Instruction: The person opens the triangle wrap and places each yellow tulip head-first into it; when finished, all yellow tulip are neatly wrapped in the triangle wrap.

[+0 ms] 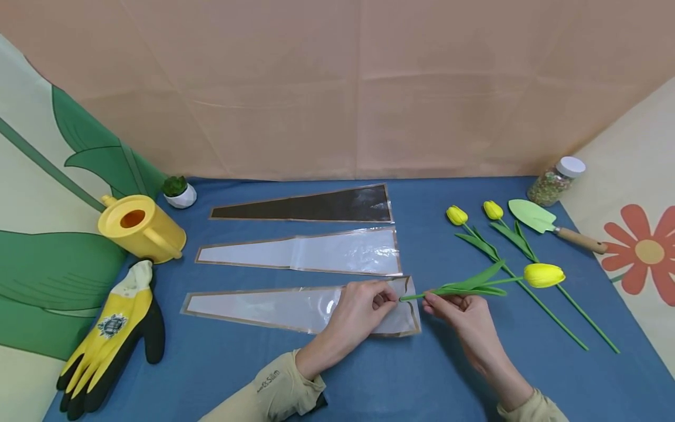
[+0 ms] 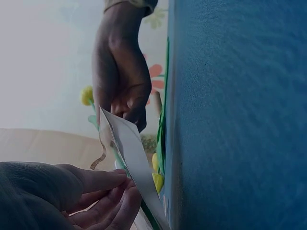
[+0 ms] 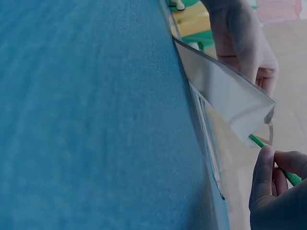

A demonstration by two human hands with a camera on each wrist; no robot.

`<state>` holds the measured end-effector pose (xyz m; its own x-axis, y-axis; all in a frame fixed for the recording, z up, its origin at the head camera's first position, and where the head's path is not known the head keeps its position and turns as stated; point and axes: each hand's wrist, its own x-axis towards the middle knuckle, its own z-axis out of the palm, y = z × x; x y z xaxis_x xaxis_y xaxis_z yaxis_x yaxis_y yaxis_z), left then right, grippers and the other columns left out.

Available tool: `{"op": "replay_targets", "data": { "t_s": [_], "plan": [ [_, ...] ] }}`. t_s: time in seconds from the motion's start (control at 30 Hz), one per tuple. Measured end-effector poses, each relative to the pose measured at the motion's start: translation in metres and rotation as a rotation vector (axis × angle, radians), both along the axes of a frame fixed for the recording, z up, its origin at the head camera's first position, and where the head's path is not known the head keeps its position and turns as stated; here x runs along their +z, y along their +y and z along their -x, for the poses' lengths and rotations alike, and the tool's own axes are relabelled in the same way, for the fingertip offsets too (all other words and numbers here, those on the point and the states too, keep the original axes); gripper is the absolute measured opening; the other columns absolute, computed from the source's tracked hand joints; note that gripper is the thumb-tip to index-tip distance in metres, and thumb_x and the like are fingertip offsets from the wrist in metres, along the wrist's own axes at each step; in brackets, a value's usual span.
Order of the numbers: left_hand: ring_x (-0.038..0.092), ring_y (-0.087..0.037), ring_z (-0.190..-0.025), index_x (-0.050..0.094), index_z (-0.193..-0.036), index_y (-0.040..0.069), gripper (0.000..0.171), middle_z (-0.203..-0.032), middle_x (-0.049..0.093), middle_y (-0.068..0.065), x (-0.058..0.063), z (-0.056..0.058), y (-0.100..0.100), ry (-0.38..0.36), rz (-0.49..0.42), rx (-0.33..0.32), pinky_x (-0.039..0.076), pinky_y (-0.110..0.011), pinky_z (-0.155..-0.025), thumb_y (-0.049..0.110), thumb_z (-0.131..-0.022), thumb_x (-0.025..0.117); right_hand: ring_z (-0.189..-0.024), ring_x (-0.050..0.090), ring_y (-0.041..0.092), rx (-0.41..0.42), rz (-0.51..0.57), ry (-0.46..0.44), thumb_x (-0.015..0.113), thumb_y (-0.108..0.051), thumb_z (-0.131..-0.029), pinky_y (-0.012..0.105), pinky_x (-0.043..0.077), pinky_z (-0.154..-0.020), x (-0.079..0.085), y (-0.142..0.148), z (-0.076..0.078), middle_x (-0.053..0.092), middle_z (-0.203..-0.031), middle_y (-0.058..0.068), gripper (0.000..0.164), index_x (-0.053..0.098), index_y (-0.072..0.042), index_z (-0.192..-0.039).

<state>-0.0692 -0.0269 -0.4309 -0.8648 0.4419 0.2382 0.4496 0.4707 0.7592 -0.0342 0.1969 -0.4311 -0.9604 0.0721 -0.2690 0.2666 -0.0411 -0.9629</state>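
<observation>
My right hand (image 1: 471, 328) pinches the stem of a yellow artificial tulip (image 1: 545, 275), its bloom pointing right. The stem's lower end lies at the mouth of a white, brown-edged flower sleeve (image 1: 263, 308). At that mouth, my left hand (image 1: 361, 308) pinches the upper edge and holds the opening raised. In the left wrist view the green stem (image 2: 151, 215) runs past the left fingers along the sleeve (image 2: 132, 143). The right wrist view shows the stem (image 3: 256, 141) between the right fingertips and the sleeve's lifted wall (image 3: 225, 96).
A second white sleeve (image 1: 343, 252) and a black one (image 1: 316, 205) lie behind. Two yellow tulips (image 1: 538, 299), a trowel (image 1: 532, 215) and a jar (image 1: 551, 184) are at right. A watering can (image 1: 163, 234), potted plant (image 1: 181, 196) and work glove (image 1: 113, 334) occupy the left.
</observation>
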Motion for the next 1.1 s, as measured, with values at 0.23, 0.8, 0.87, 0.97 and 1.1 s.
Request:
{"op": "replay_targets", "data": {
  "t_s": [0.23, 0.8, 0.87, 0.97, 1.1],
  "plan": [
    [0.067, -0.003, -0.073, 0.08, -0.092, 0.009, 0.01, -0.085, 0.076, -0.001, 0.001, 0.0, 0.0, 0.019, -0.006, -0.005, 0.052, -0.014, -0.068, -0.001, -0.092, 0.083, -0.092, 0.078, 0.016, 0.05, 0.001, 0.019, 0.074, -0.008, -0.103, 0.036, 0.062, -0.09, -0.003, -0.003, 0.002, 0.079, -0.103, 0.01, 0.041, 0.061, 0.021, -0.128],
    [0.064, -0.002, -0.072, 0.08, -0.092, 0.008, 0.008, -0.085, 0.075, -0.002, 0.003, 0.0, 0.001, 0.026, 0.036, -0.004, 0.05, -0.014, -0.066, 0.001, -0.093, 0.083, -0.089, 0.078, 0.017, 0.082, -0.011, 0.004, 0.076, -0.003, -0.099, 0.035, 0.064, -0.081, -0.004, -0.013, 0.006, 0.08, -0.098, 0.013, 0.024, 0.068, 0.013, -0.116],
    [0.064, -0.002, -0.071, 0.08, -0.092, 0.008, 0.008, -0.085, 0.075, -0.001, 0.003, -0.001, 0.001, 0.028, 0.035, -0.004, 0.05, -0.015, -0.065, 0.001, -0.092, 0.084, -0.086, 0.078, 0.017, 0.092, -0.02, -0.001, 0.077, -0.003, -0.099, 0.035, 0.064, -0.08, -0.004, -0.015, 0.007, 0.079, -0.096, 0.014, 0.023, 0.069, 0.012, -0.115],
    [0.062, -0.001, -0.07, 0.08, -0.092, 0.009, 0.009, -0.085, 0.075, 0.0, 0.003, -0.001, 0.001, 0.03, 0.035, -0.004, 0.049, -0.015, -0.064, 0.002, -0.092, 0.084, -0.084, 0.078, 0.017, 0.113, -0.02, -0.002, 0.077, -0.004, -0.099, 0.033, 0.064, -0.078, -0.004, -0.017, 0.008, 0.078, -0.093, 0.015, 0.022, 0.068, 0.012, -0.112],
    [0.061, -0.001, -0.069, 0.08, -0.092, 0.01, 0.009, -0.086, 0.075, -0.001, 0.003, -0.001, 0.001, 0.027, 0.032, -0.011, 0.048, -0.015, -0.063, 0.002, -0.092, 0.084, -0.083, 0.078, 0.018, 0.145, -0.018, -0.009, 0.076, -0.003, -0.099, 0.032, 0.064, -0.077, -0.004, -0.019, 0.009, 0.076, -0.092, 0.014, 0.022, 0.066, 0.013, -0.112]
  ]
}}
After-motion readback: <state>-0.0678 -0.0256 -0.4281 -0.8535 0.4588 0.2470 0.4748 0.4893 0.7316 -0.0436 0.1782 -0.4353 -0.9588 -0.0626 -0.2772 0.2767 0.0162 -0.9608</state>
